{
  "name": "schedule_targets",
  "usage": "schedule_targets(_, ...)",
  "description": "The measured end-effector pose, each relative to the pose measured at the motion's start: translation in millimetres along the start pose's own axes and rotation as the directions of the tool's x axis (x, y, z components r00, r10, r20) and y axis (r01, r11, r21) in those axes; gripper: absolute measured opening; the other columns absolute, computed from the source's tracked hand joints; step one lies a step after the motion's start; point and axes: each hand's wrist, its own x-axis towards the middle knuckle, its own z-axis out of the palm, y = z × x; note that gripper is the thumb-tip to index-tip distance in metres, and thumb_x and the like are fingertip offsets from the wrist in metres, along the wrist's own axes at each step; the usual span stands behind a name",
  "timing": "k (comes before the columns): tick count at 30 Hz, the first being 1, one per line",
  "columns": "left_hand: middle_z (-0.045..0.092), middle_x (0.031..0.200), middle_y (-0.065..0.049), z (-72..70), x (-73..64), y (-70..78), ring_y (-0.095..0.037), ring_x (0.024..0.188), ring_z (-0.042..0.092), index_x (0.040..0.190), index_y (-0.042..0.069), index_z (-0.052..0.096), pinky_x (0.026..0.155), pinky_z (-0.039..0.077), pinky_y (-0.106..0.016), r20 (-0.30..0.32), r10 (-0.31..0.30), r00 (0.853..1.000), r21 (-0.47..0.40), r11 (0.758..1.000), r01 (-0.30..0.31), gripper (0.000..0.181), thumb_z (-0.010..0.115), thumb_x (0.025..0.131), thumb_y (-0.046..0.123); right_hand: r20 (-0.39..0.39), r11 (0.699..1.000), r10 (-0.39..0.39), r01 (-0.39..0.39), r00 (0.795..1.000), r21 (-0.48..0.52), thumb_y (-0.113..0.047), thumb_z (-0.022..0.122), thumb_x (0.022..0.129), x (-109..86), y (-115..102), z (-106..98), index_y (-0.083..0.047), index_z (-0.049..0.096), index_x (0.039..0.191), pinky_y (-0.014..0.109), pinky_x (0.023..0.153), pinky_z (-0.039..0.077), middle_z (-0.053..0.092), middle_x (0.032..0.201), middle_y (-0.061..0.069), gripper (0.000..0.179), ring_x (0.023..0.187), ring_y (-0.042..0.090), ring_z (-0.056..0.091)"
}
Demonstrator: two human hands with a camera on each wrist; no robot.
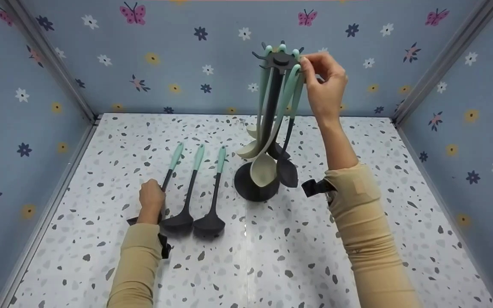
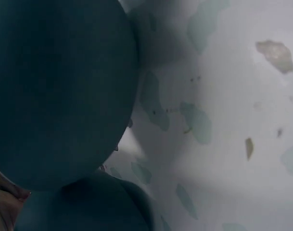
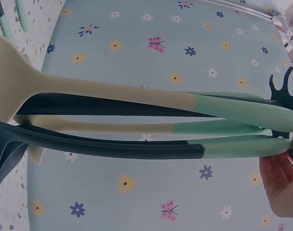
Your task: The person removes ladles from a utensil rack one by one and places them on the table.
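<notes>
The utensil stand (image 1: 246, 190) rises from the far middle of the speckled table (image 1: 298, 273), its round black base flat on the surface and its hooked top well above. Hung about its column you can see cream spoons (image 1: 263, 170), one of them at the front with its bowl facing you, others on the left, and dark heads on the right; some overlap, so you cannot tell the exact count. Your right hand (image 1: 325, 83) is up at the right side of the hooked top, thumb and fingers pinching the handle end of the dark utensil (image 1: 287, 173). That piece hangs on the stand's right side, long axis close to upright, mint handle up and dark head down over the table, just beside the front spoon. On the left, three dark ladles lie in a row: the left ladle (image 1: 178, 155), the middle ladle (image 1: 189, 192) and the right ladle (image 1: 215, 192). All three run near to far, bowls toward you, mint handles pointing far and leaning right, the left one most. Your left hand (image 1: 151, 196) is curled about the left ladle's shaft, fingertips hidden, and its wrist covers much of that bowl.
</notes>
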Motion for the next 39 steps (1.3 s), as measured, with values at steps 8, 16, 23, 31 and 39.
schedule_targets(8, 0.057, 0.087, -0.032, -0.2, -2.4, 2.1, -0.045, 0.082, 0.055, 0.084, -0.013, 0.056, 0.068, 0.044, -0.051, 0.029, -0.036, 0.999, 0.036, 0.999, 0.035, 0.014, 0.045, 0.079, -0.008, 0.003, 0.996, -0.083, 0.083, 0.997, -0.013, -0.001, 0.057, 0.084, 0.0, 3, 0, 0.005, 0.064, 0.082, 0.022, 0.058, 0.044, 0.060, 0.076, 0.006, 0.009, 0.065, 0.014, 0.052)
schedule_targets(16, 0.057, 0.086, -0.030, -0.6, -7.4, 6.0, -0.044, 0.084, 0.054, 0.086, -0.013, 0.057, 0.069, 0.043, -0.050, 0.056, -0.060, 0.997, 0.017, 0.998, 0.059, 0.019, 0.054, 0.081, 0.005, 0.002, 1.000, -0.006, 0.006, 1.000, 0.012, -0.001, 0.059, 0.083, 1.2, 1, -1, 0.002, 0.064, 0.081, 0.021, 0.060, 0.044, 0.059, 0.076, 0.007, 0.006, 0.067, 0.015, 0.052)
schedule_targets(23, 0.051, 0.092, -0.032, 3.2, -15.7, 16.3, -0.045, 0.088, 0.050, 0.088, -0.016, 0.057, 0.070, 0.041, -0.052, -0.050, -0.030, 0.998, -0.050, 0.998, 0.028, 0.025, 0.059, 0.080, 0.008, 0.004, 1.000, -0.012, 0.012, 1.000, 0.015, -0.001, 0.059, 0.083, 0.7, 2, 0, 0.002, 0.064, 0.081, 0.022, 0.061, 0.044, 0.059, 0.076, 0.006, 0.006, 0.068, 0.016, 0.053)
schedule_targets(31, 0.049, 0.102, -0.029, 3.5, -23.1, 38.9, -0.041, 0.099, 0.046, 0.108, -0.014, 0.053, 0.081, 0.038, -0.049, -0.163, 0.028, 0.986, -0.173, 0.983, -0.057, 0.036, 0.061, 0.082, 0.009, -0.004, 0.999, -0.029, 0.029, 1.000, 0.014, -0.001, 0.059, 0.083, 1.3, 1, 0, 0.003, 0.064, 0.081, 0.021, 0.059, 0.043, 0.059, 0.075, 0.005, 0.007, 0.066, 0.014, 0.052)
schedule_targets(39, 0.052, 0.099, -0.023, 8.3, -35.6, 66.2, -0.035, 0.094, 0.050, 0.105, -0.011, 0.054, 0.081, 0.038, -0.043, -0.340, 0.136, 0.931, -0.344, 0.903, -0.258, 0.031, 0.063, 0.082, 0.008, -0.015, 0.999, 0.023, -0.022, 1.000, 0.041, -0.001, 0.060, 0.082, 2.0, 1, 1, 0.001, 0.065, 0.080, 0.020, 0.058, 0.043, 0.059, 0.074, 0.005, 0.006, 0.065, 0.014, 0.050)
